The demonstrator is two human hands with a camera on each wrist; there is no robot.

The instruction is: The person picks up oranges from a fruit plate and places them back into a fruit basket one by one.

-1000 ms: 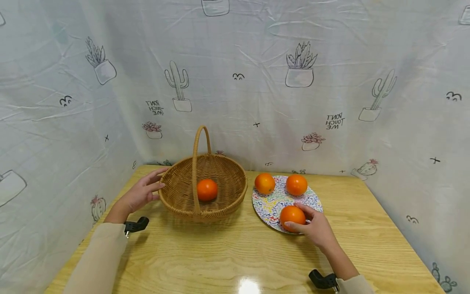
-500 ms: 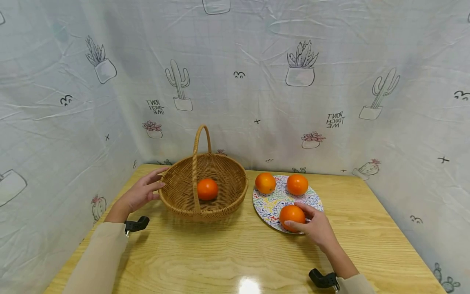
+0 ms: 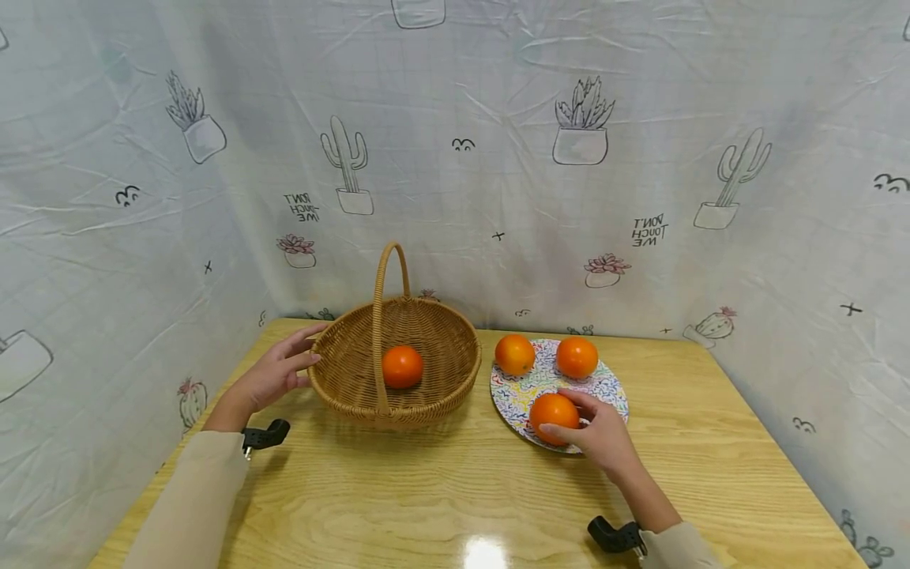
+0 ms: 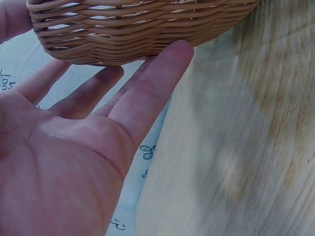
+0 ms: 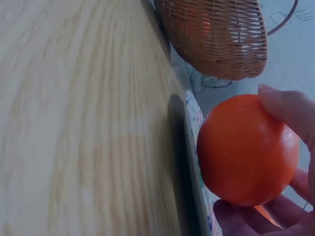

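Observation:
On the left of the head view, my left hand [image 3: 273, 375] touches the side of the wicker basket [image 3: 446, 378]. Its fingers lie fairly straight along the weave [image 4: 147, 27] in the left wrist view. A single orange [image 3: 402, 367] sits inside the basket, beside the arched handle. At right, my right hand [image 3: 603, 438] grips another orange [image 3: 553, 419] between thumb and fingers, over the front of the patterned round plate [image 3: 508, 397]. From the right wrist view, the gripped orange [image 5: 246, 150] appears close to the plate; contact beneath it cannot be told.
Two more oranges, one left [image 3: 515, 355] and one right [image 3: 577, 357], rest at the plate's back. The wooden table [image 3: 398, 490] runs up to a cactus-printed cloth [image 3: 455, 190] behind. Each wrist wears a black camera mount.
My right hand and the orange it grips have shifted slightly left over the plate. The left hand and the basket have stayed in place.

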